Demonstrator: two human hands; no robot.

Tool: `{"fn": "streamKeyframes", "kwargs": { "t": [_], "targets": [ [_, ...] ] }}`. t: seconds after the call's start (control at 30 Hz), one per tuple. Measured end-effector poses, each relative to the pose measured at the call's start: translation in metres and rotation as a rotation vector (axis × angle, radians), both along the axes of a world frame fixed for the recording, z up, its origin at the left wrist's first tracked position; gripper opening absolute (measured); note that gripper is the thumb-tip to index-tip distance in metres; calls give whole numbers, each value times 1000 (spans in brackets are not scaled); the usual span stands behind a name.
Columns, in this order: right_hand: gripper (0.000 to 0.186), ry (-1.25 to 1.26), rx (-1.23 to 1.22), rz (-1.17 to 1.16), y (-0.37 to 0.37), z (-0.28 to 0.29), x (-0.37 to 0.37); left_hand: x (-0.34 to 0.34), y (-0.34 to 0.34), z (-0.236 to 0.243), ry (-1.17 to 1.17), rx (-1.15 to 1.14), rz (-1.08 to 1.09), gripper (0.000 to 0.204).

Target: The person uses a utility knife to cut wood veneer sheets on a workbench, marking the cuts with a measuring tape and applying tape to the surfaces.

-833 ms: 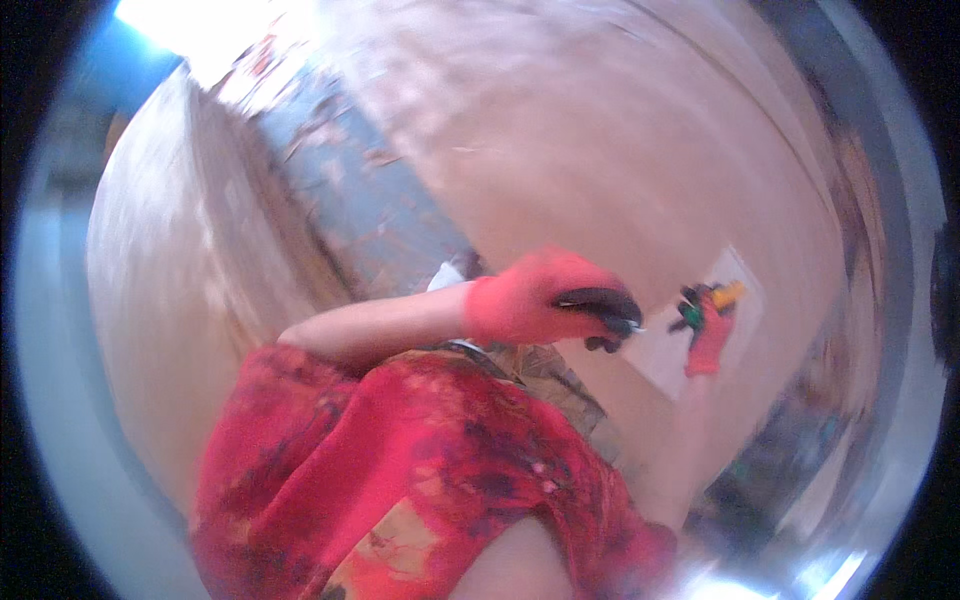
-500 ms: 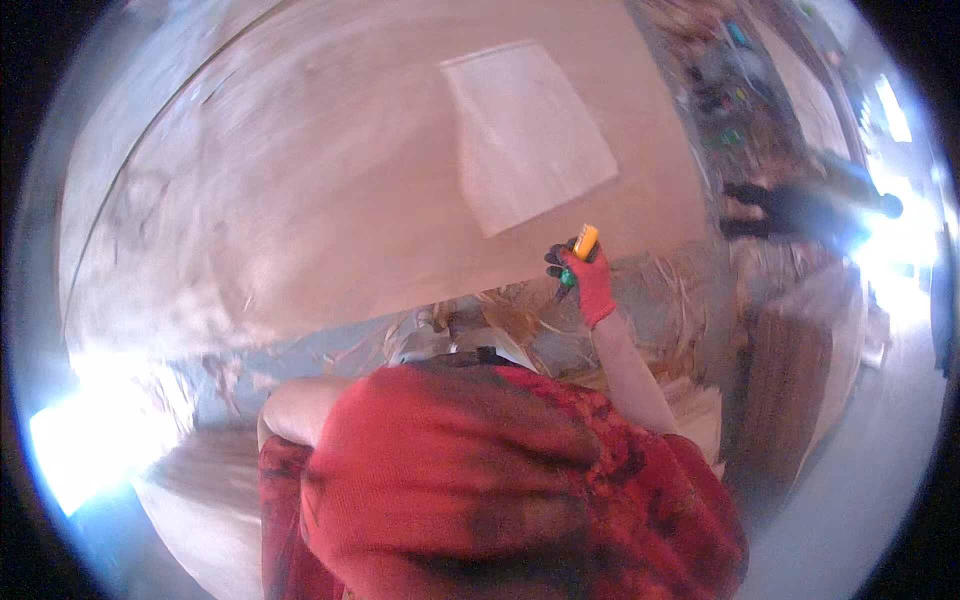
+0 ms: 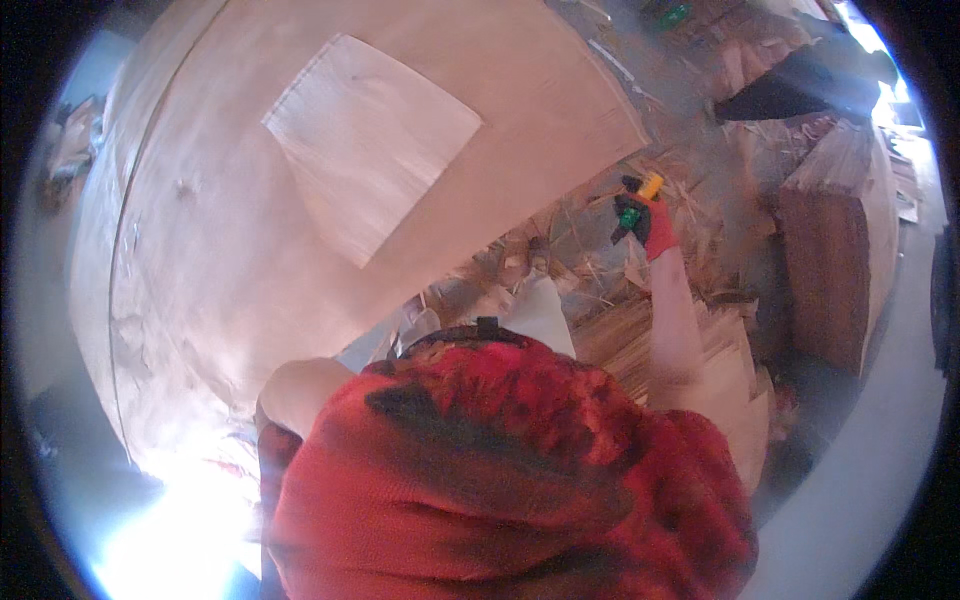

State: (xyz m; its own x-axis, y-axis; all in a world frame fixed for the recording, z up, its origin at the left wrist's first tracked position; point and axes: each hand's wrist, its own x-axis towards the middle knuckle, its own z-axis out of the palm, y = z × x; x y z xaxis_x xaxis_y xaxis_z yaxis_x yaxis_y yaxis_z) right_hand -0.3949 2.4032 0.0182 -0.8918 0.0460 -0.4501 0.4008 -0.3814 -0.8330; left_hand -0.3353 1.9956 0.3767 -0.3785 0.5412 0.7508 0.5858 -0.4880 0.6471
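Note:
My right hand (image 3: 652,222), in a red and black glove, is closed around a small tool (image 3: 650,186) with a yellow end and a green part; its exact kind is unclear. The hand is just past the near right edge of a large wood veneer sheet (image 3: 500,185), above a floor strewn with scraps. On that sheet lies a paler four-sided piece of veneer (image 3: 375,140), to the left of my hand and apart from it. Of my left side only the bent arm shows; the left hand is out of sight.
Thin wood scraps (image 3: 590,255) litter the floor by my feet. Stacked veneer (image 3: 715,345) is under my right forearm, and a taller stack (image 3: 825,270) stands farther right. A person in dark clothing (image 3: 790,85) is at the far right.
The view has turned, so the large sheet and pale piece appear shifted left and rotated. My right hand has gone from over the sheet's near edge to beyond it, still gripping the yellow-and-green tool.

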Motion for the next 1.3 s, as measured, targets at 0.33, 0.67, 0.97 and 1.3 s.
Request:
{"fn": "streamKeyframes", "kwargs": {
  "t": [0.33, 0.67, 0.97, 1.3],
  "targets": [
    [43, -193, -75, 386, 96, -62, -3, -71, 213, -9, -209, -233, 205, 25],
    [49, -161, 660, 892, 167, -24, -13, -80, 220, -167, -1176, -251, 732, 18],
    [38, -266, 1777, 861, 471, 23, -29, -80, 210, -252, -1420, -3, 723, 17],
    [67, 568, 1038, 914, 54, 87, -372, -131, 278, -253, -1523, 38, 887, 20]
  ]
}}
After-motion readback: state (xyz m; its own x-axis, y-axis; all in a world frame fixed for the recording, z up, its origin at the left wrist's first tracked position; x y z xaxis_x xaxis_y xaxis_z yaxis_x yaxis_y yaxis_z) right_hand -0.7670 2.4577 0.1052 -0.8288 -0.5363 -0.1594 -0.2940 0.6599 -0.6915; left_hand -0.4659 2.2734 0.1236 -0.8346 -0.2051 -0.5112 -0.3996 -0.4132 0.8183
